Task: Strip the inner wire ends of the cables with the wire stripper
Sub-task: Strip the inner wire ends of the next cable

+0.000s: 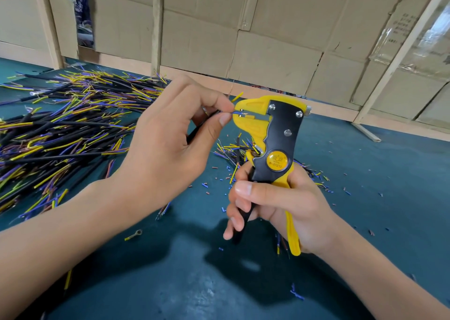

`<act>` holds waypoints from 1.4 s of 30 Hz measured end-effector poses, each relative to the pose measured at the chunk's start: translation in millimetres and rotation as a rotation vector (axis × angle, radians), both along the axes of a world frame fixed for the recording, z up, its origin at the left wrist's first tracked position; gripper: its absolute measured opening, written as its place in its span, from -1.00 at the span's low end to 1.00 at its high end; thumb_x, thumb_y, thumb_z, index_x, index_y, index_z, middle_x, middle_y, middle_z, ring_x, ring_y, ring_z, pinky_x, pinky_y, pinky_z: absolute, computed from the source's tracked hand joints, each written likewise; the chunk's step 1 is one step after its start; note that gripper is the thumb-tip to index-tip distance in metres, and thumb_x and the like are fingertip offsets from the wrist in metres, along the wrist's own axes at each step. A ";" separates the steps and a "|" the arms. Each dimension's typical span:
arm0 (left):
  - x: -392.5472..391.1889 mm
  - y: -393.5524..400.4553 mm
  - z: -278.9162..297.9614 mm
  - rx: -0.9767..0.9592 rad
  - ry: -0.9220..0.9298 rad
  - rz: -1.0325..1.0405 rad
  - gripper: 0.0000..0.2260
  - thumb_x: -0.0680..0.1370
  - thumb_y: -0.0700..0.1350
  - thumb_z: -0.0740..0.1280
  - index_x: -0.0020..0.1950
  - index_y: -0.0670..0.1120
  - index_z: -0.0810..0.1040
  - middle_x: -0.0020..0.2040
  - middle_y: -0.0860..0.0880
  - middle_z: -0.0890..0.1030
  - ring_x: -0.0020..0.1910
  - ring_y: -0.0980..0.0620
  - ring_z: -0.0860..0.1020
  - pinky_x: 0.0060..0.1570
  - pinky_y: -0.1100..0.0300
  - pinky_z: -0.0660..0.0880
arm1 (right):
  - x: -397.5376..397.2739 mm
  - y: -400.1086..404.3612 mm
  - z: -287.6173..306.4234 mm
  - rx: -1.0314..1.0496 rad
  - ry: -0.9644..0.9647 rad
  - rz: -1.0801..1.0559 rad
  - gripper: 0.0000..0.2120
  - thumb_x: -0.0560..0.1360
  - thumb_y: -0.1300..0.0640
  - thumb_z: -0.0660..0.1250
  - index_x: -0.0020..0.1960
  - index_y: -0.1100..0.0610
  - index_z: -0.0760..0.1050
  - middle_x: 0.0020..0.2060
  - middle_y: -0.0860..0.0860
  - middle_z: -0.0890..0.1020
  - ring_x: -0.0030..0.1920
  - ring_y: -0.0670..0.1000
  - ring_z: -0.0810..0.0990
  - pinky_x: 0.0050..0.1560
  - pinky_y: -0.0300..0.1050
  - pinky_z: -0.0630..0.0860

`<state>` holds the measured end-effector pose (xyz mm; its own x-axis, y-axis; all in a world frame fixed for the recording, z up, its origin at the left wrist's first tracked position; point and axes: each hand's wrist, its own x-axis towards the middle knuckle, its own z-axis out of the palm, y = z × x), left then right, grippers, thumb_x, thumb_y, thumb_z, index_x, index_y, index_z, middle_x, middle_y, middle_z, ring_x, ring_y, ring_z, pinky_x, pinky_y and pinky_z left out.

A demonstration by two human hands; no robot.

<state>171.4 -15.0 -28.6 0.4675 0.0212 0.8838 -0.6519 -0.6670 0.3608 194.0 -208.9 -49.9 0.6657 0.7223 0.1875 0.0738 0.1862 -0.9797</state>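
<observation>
Barely visible, cable [197, 130] pinched in left hand [170, 134]; right hand [280, 205] fingers [243, 188] around wire stripper [275, 147].

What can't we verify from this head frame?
- Cable body: head view, hidden behind the left hand.
- Wire tip in the stripper mouth: too small to tell if it is cut.
- Stripper handles: mostly covered by the right hand.
- Pile: cut off by the left edge.

Cable [203, 125]: mostly hidden behind the left hand [170, 134]; only a short black stretch showed beside the wire stripper [272, 149]. Stripper handles: partly covered by the right hand [275, 210]. Stripper dial lettering: too small to read. Cable pile [60, 129], left of the stripper: cut off by the frame edge.
</observation>
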 end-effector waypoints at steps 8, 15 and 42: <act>1.8 -1.2 -1.7 -0.106 0.054 -0.128 -0.93 0.60 -0.22 0.36 0.06 -0.14 0.61 -0.10 -0.02 0.50 -0.15 -0.08 0.53 -0.19 0.16 0.41 | -0.8 2.2 -1.9 0.035 0.024 0.041 -0.84 0.52 0.22 0.38 -0.19 0.24 0.46 -0.33 0.15 0.44 -0.34 0.17 0.51 -0.19 0.23 0.58; -3.5 -3.4 4.0 -0.272 0.141 -0.250 -0.86 0.57 -0.17 0.40 -0.02 0.10 0.58 -0.17 -0.03 0.62 -0.31 0.10 0.57 -0.39 0.39 0.37 | -2.7 3.2 0.0 0.069 0.034 0.077 -0.84 0.52 0.26 0.35 -0.22 0.22 0.44 -0.35 0.14 0.44 -0.37 0.15 0.51 -0.22 0.20 0.58; 1.1 13.3 13.0 0.209 -0.045 0.028 -0.85 0.57 -0.25 0.42 0.12 -0.20 0.69 -0.23 -0.10 0.49 -0.26 0.07 0.38 -0.20 0.33 0.34 | -5.2 -0.3 16.9 -0.210 -0.056 -0.311 -0.67 0.39 0.18 0.38 -0.47 0.15 0.31 -0.59 0.06 0.29 -0.69 0.06 0.28 -0.53 -0.08 0.46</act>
